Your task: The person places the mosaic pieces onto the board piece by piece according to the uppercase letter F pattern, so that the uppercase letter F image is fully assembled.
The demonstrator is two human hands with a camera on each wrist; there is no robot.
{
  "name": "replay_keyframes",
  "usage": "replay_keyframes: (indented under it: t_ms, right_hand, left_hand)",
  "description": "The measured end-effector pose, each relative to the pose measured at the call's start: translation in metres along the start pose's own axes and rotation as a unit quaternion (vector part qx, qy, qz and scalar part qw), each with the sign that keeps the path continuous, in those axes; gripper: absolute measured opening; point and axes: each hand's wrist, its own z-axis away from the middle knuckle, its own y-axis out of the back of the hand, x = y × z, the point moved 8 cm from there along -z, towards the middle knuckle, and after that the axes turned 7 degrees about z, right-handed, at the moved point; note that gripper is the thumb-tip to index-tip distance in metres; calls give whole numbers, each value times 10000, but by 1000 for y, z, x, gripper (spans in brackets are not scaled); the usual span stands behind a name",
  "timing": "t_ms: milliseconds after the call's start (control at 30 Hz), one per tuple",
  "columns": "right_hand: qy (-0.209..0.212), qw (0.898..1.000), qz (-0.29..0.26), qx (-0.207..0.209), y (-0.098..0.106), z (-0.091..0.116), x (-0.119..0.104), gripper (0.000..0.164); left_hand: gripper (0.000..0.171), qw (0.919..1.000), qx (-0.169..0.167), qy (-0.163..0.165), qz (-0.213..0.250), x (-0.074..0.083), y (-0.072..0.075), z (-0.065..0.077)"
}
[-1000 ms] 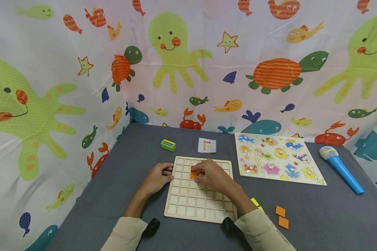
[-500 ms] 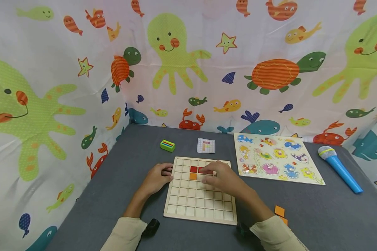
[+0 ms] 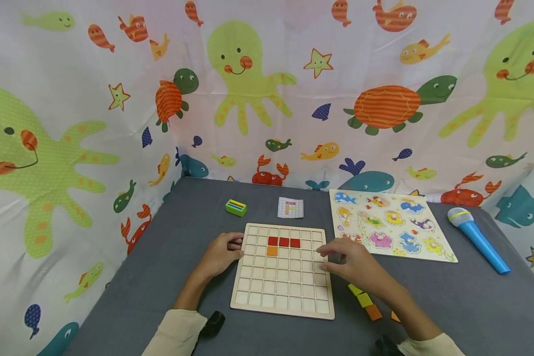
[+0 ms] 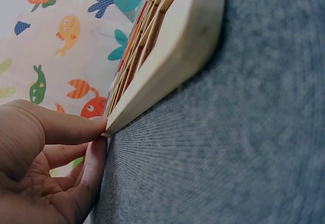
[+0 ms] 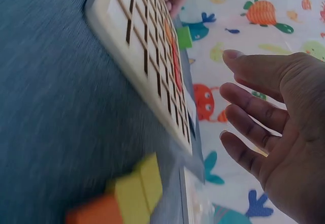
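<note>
By the board (image 3: 282, 287), near right side: yellow tiles (image 3: 364, 299), orange tile (image 3: 374, 312), row slanting outward | right hand (image 3: 353, 259): nearer hand, tiles lie bodyward of it, fingers apart, holding nothing | left hand (image 3: 219, 254): touching board's left edge, grip unclear | beyond: red tiles (image 3: 284, 242), inset.

A: Legible text, all three views?
B: None read: no letters, numerals or brand.
A: Small card (image 3: 290, 207) beyond the wooden board (image 3: 283, 288)?
B: Head view shows a printed grid, some cells coloured. Any characters on it are too small to tell.
A: Blue microphone (image 3: 485, 245), puzzle board (image 3: 361, 197)?
B: Microphone: no readable mark. Puzzle board: sea-animal pictures; any wording too small to make out.
</note>
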Motion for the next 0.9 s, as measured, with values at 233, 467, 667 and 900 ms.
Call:
replay_keyframes:
  t_ms: [233, 467, 667, 900]
  right_hand:
    - [-364, 9990, 196, 145, 18, 34, 26, 35]
    - [-769, 9956, 411, 353, 35, 68, 50, 37]
    - [-1041, 9928, 488, 343, 40, 91, 68, 38]
    - [-1434, 9884, 493, 78, 41, 110, 95, 39]
  left_hand:
    - [48, 10000, 18, -7, 1, -2, 0, 0]
    - [47, 10000, 26, -7, -9, -2, 1, -1]
    - [48, 10000, 35, 36, -47, -3, 1, -2]
    - [48, 9999, 90, 103, -73, -2, 0, -2]
